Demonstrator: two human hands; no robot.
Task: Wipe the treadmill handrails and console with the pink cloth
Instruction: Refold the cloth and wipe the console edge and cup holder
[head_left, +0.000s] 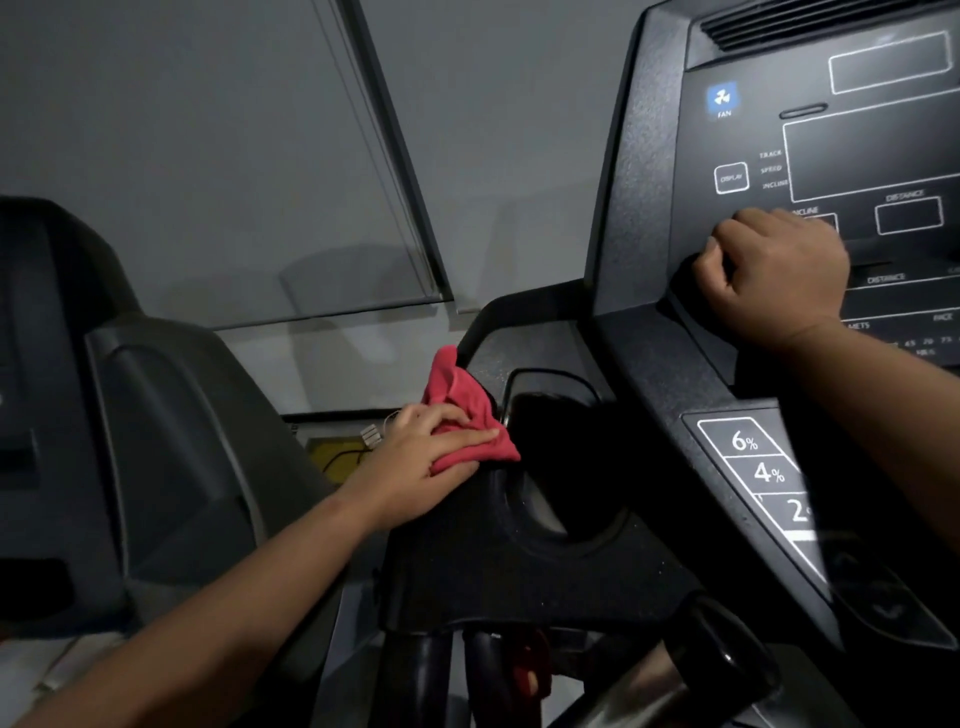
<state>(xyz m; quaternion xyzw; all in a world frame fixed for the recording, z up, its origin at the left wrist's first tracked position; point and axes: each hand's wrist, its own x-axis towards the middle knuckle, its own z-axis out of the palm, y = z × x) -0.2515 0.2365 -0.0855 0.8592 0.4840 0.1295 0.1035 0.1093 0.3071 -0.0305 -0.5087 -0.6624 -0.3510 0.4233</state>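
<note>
- Pressing the pink cloth (470, 415) against the treadmill's dark side tray, the left hand (426, 457) lies flat on it, fingers straight, thumb along the lower edge.
- Cloth sits bunched at the left rim of the cup holder (550, 467); its upper corner touches the curved handrail (519, 306).
- Right hand (774, 270) is clenched on the lower left of the console (644, 218), knuckles up; whether anything sits inside the fist cannot be told.
- Console face shows a blue FAN button (723, 100), a DISPLAY key (731, 177) and incline keys (753, 457) marked 6%, 4%, 2.
- Second treadmill (156, 415) stands at left; grey window blind (234, 156) behind.
</note>
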